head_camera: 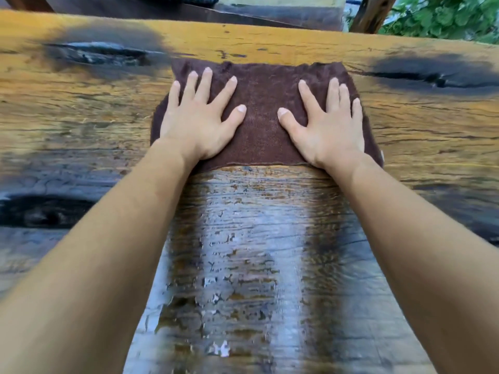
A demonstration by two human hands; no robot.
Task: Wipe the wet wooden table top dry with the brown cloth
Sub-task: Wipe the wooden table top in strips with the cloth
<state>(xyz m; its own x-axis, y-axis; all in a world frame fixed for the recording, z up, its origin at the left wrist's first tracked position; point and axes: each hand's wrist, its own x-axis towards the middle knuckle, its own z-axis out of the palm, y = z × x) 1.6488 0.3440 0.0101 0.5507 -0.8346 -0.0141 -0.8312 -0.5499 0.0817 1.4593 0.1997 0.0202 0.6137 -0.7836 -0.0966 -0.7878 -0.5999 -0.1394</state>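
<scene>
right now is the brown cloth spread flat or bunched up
Spread flat. The brown cloth lies open on the table top, with the left hand and right hand pressing it.

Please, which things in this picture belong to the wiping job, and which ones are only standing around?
Part of the job: brown cloth; wet wooden table top; left hand and right hand, both pressed flat on the brown cloth.

Not part of it: green leaves; wooden post, both beyond the far edge.

An outdoor spot — a rough, weathered wooden table top [270, 36] with green foliage [445, 17] just beyond its far edge.
</scene>
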